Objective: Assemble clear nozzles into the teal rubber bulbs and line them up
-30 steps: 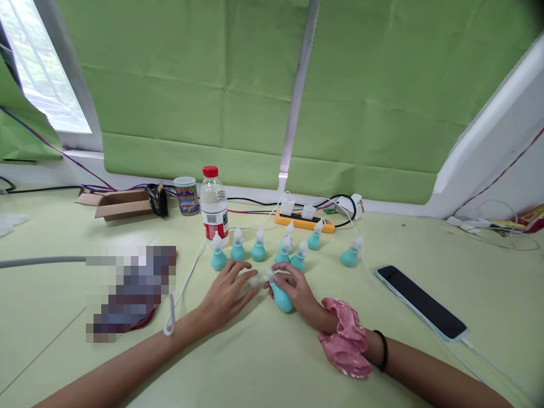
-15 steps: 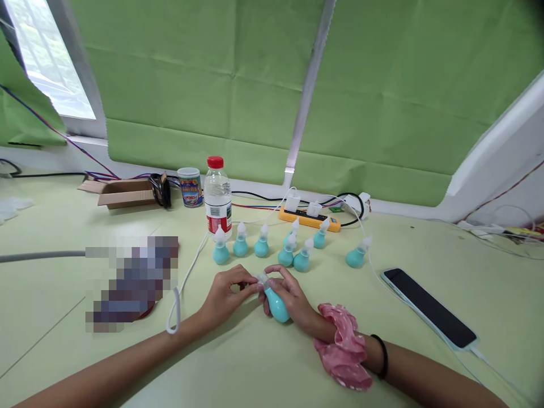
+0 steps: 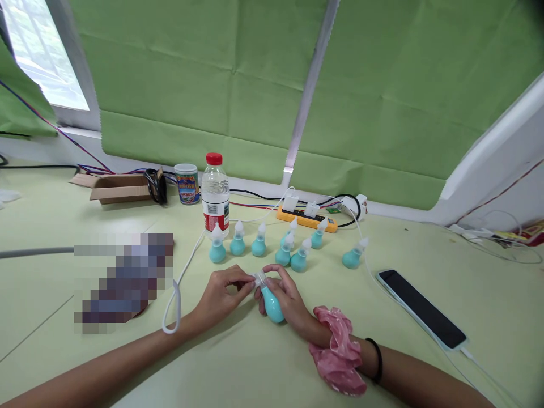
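Observation:
My right hand point(image 3: 289, 296) is wrapped round a teal nasal aspirator bulb point(image 3: 273, 309), which leans with its clear neck up and to the left. At that neck, the thumb and fingertips of my left hand point(image 3: 225, 293) pinch the clear nozzle point(image 3: 259, 277); how far nozzle and bulb fit together is partly hidden by the fingers. Several more teal aspirators with whitish pointed tips stand just beyond my hands, among them one at the left point(image 3: 217, 252). Another aspirator point(image 3: 352, 258) sits apart on the right, tilted.
A red-capped water bottle point(image 3: 215, 195) and a printed can point(image 3: 187, 184) stand behind, beside an open cardboard box point(image 3: 123, 190). An orange power strip point(image 3: 306, 218) with plugs lies near the wall. A phone point(image 3: 423, 309) on a cable is at right; a white cable loop point(image 3: 177, 306) lies by my left forearm.
The camera view has shifted slightly, so most things sit a little further left. Both hands keep their grips, and a bit more of the clear neck shows between them.

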Action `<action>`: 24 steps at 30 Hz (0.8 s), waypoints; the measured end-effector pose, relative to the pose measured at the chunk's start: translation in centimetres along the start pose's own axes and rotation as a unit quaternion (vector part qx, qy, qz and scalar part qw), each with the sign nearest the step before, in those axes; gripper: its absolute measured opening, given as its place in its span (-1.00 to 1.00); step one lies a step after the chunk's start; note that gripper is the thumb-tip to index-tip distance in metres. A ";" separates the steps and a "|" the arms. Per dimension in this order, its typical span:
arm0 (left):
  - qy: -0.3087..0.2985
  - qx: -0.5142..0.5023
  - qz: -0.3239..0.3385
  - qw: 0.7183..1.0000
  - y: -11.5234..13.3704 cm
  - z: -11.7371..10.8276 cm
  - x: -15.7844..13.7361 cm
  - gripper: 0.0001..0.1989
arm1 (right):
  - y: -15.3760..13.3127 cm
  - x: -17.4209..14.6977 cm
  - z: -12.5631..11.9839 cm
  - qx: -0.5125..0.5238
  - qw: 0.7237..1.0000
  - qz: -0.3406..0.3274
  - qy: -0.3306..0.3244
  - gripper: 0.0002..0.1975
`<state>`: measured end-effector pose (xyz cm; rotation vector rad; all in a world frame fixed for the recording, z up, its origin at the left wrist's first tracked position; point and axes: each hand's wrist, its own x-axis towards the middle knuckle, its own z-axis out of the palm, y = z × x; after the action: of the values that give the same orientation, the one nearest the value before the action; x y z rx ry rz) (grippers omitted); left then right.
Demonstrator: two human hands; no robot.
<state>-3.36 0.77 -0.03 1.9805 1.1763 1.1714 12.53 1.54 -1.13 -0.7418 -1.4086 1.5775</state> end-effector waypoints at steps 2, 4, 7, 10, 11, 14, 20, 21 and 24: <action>0.001 -0.011 -0.003 1.000 0.0 0.0 0.0 -0.80 | -0.1 -0.1 0.1 0.001 1.000 -0.004 0.010 -0.74; -0.001 -0.028 -0.009 1.000 0.0 0.0 0.0 -0.80 | -0.2 -0.2 0.2 0.001 1.000 -0.003 0.006 -0.74; -0.004 -0.050 -0.010 0.999 -0.1 -0.1 0.0 -0.83 | -0.2 -0.3 0.2 -0.002 1.000 -0.001 -0.014 -0.75; -0.016 -0.071 -0.006 0.997 -0.2 -0.2 0.1 -0.80 | -0.1 -0.2 0.0 -0.004 1.000 0.000 -0.018 -0.75; -0.021 -0.077 -0.005 0.997 -0.2 -0.2 0.1 -0.79 | -0.1 -0.2 0.0 -0.004 1.000 0.001 -0.018 -0.74; -0.025 -0.063 0.004 0.998 0.0 -0.1 0.0 -0.77 | 0.1 -0.1 -0.1 -0.008 1.000 0.002 -0.017 -0.73; 0.026 0.039 0.046 0.998 0.8 0.4 -0.4 -0.79 | 0.0 -0.3 0.4 0.000 1.000 -0.004 0.005 -0.73; 0.034 0.044 0.051 0.997 0.9 0.4 -0.4 -0.79 | 0.0 -0.4 0.5 0.005 1.000 -0.004 0.013 -0.73; 0.057 0.038 0.058 0.996 1.3 0.6 -0.5 -0.83 | 0.0 -0.6 0.8 0.018 0.999 -0.003 0.041 -0.74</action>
<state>-2.47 -0.24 0.54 2.0878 1.1922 1.3317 12.06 0.66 -1.02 -0.7711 -1.3194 1.5456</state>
